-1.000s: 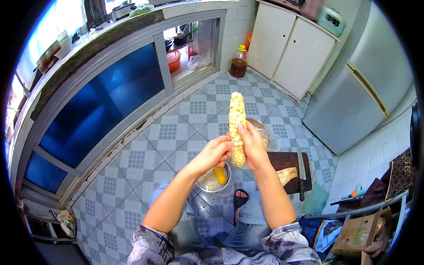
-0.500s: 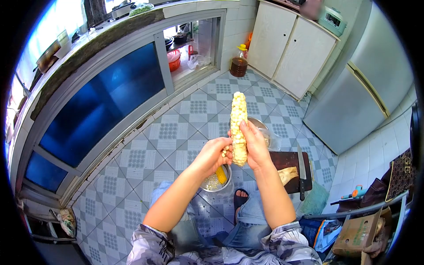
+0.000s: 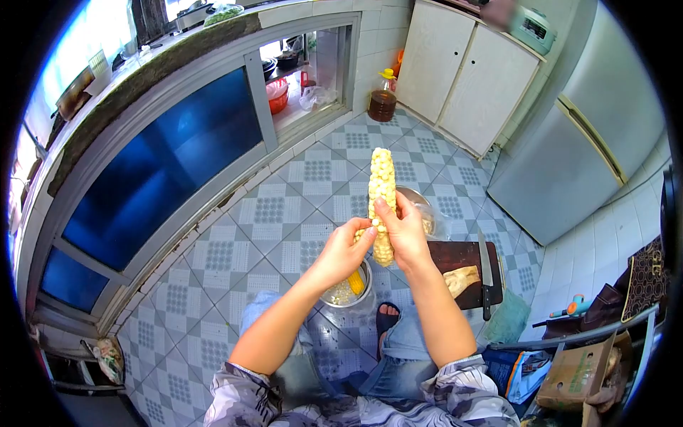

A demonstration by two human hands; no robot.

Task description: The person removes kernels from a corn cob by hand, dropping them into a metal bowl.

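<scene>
A pale corn cob (image 3: 382, 178) stands upright in front of me, with my right hand (image 3: 403, 235) wrapped round its lower part, thumb on the kernels. My left hand (image 3: 346, 249) is at the cob's left side, fingers curled round some loose kernels (image 3: 361, 233). Below my left hand sits a metal bowl (image 3: 346, 304) with loose kernels and a yellow cob (image 3: 356, 282) in it. Another metal bowl (image 3: 416, 196) with a clear plastic bag is partly hidden behind my right hand.
On the right, a dark cutting board (image 3: 455, 254) holds a knife (image 3: 486, 274) and a pale husk-like piece (image 3: 462, 280). An oil bottle (image 3: 382, 105) stands by the cabinet (image 3: 455, 78). A fridge (image 3: 562, 171) and a rack with a cardboard box (image 3: 578, 379) are at the right.
My right thumb has moved lower and inward across the cob. My left hand's fingers have shifted against the cob's side, with kernels now showing in them. The view has shifted slightly.
</scene>
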